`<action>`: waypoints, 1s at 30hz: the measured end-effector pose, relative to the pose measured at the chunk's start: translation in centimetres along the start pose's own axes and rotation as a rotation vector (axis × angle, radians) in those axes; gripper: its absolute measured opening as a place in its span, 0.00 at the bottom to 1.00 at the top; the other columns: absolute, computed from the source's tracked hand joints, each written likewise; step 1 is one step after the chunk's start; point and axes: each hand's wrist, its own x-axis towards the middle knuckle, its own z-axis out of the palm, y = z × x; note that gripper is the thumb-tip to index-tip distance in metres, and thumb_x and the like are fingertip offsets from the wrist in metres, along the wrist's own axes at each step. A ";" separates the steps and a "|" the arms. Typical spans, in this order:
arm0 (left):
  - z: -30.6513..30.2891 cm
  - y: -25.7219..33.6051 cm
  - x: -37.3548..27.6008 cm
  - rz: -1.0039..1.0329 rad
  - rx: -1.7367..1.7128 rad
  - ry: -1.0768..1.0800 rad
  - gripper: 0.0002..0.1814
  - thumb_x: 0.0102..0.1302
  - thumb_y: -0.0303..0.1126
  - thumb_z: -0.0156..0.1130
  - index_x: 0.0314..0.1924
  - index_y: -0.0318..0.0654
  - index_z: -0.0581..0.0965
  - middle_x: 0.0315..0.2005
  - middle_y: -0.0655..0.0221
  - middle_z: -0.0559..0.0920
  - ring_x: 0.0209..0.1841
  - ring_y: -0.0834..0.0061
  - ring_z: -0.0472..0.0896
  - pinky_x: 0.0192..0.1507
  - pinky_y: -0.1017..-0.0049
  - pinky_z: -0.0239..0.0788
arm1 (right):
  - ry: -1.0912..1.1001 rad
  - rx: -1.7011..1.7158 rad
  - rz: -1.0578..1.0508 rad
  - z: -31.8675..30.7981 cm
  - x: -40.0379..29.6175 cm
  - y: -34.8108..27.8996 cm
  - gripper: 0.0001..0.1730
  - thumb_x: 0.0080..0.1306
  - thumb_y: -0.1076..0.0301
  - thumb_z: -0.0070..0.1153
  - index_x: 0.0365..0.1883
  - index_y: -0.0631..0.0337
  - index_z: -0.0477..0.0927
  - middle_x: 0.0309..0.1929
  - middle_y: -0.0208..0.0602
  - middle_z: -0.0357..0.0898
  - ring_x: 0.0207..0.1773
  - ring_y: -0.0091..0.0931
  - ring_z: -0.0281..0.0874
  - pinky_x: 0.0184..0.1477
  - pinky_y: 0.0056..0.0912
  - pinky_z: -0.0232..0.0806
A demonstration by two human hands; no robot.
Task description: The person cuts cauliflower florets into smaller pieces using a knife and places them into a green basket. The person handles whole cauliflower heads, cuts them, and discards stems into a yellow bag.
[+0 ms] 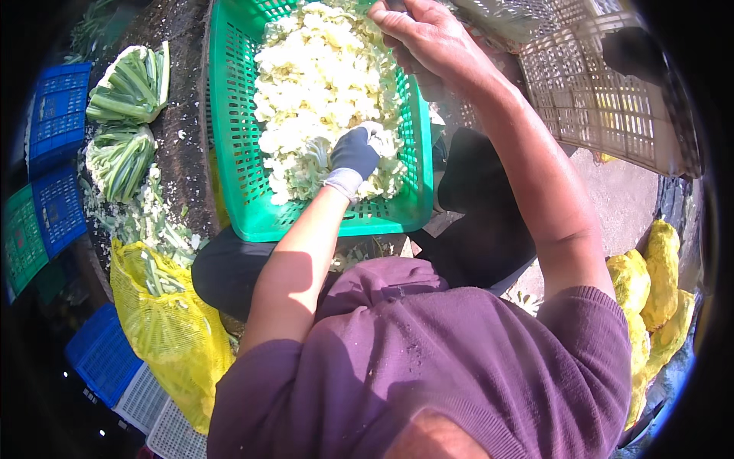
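A green plastic crate point(324, 231) stands in front of my body, heaped with pale cauliflower florets point(321, 74). My left hand point(355, 152), in a dark glove with a light cuff, reaches down into the florets near the crate's near end. Its fingertips are partly hidden, so a hold on a floret cannot be made out. Beside it lies a floret with a visible pale stem point(317, 150). Above the crate's right rim is my bare right hand point(427, 37), fingers curled. Something dark shows between its thumb and finger at the top edge, too little to name.
Two cut cauliflower heads point(131, 86) and scattered trimmings lie on a dark surface at left. A yellow mesh bag point(172, 327) holds trimmings. Blue crates point(60, 115) line the far left. Pale crates point(596, 92) stand at upper right, above full yellow bags point(659, 275).
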 end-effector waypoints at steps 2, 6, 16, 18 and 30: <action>-2.5 -0.5 -0.5 -0.171 -0.428 0.020 0.20 0.64 0.35 0.56 0.54 0.35 0.73 0.43 0.64 0.80 0.44 0.74 0.79 0.40 0.73 0.72 | 0.025 -0.142 -0.039 -0.2 -0.9 -0.6 0.17 0.68 0.51 0.52 0.37 0.56 0.73 0.24 0.22 0.67 0.24 0.13 0.63 0.28 0.21 0.63; -8.1 2.4 -4.1 -0.049 -1.310 0.082 0.18 0.72 0.25 0.36 0.57 0.37 0.69 0.48 0.64 0.75 0.49 0.71 0.77 0.45 0.64 0.74 | -0.138 -0.533 -0.304 0.1 -1.4 1.7 0.14 0.68 0.61 0.51 0.43 0.64 0.72 0.31 0.43 0.78 0.33 0.37 0.77 0.36 0.38 0.69; -10.6 2.6 -5.2 0.271 -0.732 0.371 0.16 0.69 0.25 0.44 0.54 0.37 0.72 0.43 0.67 0.77 0.41 0.78 0.79 0.36 0.79 0.74 | -0.438 -0.750 -0.373 3.7 -3.4 2.0 0.10 0.65 0.67 0.49 0.43 0.60 0.72 0.35 0.46 0.78 0.39 0.45 0.77 0.39 0.46 0.70; -11.1 3.7 -5.9 0.240 -0.957 0.338 0.14 0.72 0.29 0.43 0.54 0.39 0.72 0.44 0.72 0.77 0.41 0.81 0.77 0.36 0.78 0.72 | -0.416 -0.723 -0.423 3.9 -3.6 2.1 0.10 0.65 0.67 0.50 0.43 0.59 0.71 0.35 0.46 0.78 0.39 0.45 0.77 0.38 0.46 0.70; -11.8 4.7 -5.2 0.187 -1.185 0.318 0.17 0.70 0.30 0.45 0.56 0.34 0.70 0.36 0.72 0.79 0.33 0.84 0.76 0.34 0.80 0.73 | -0.375 -0.959 -0.456 4.1 -2.4 3.3 0.10 0.64 0.69 0.52 0.43 0.58 0.71 0.33 0.45 0.78 0.37 0.46 0.77 0.36 0.45 0.69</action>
